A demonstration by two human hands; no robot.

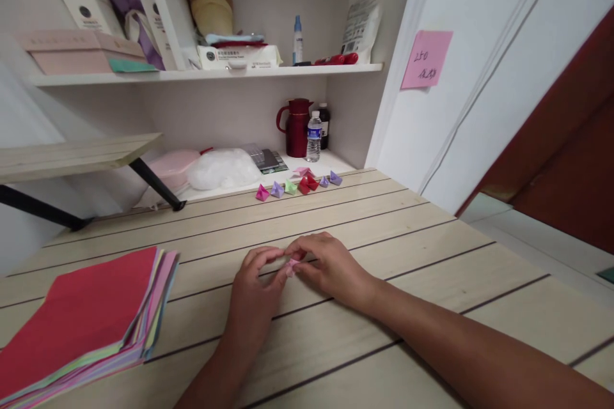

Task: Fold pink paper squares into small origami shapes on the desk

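Between my two hands is a small piece of folded pink paper, held just above the striped wooden table. My left hand pinches its left side with thumb and fingers. From the right, my right hand grips the same paper, fingertips curled over the top and thumb below. Most of the paper is hidden by the fingers, so its exact shape cannot be made out. Beyond the hands, several small folded paper shapes stand in a row, among them a magenta one, a green one and a purple one.
A stack of coloured paper sheets, red on top, lies at the left. A raised wooden stand with black legs is behind it. On the shelf at the back are a dark red jug, a water bottle and a white plastic bag.
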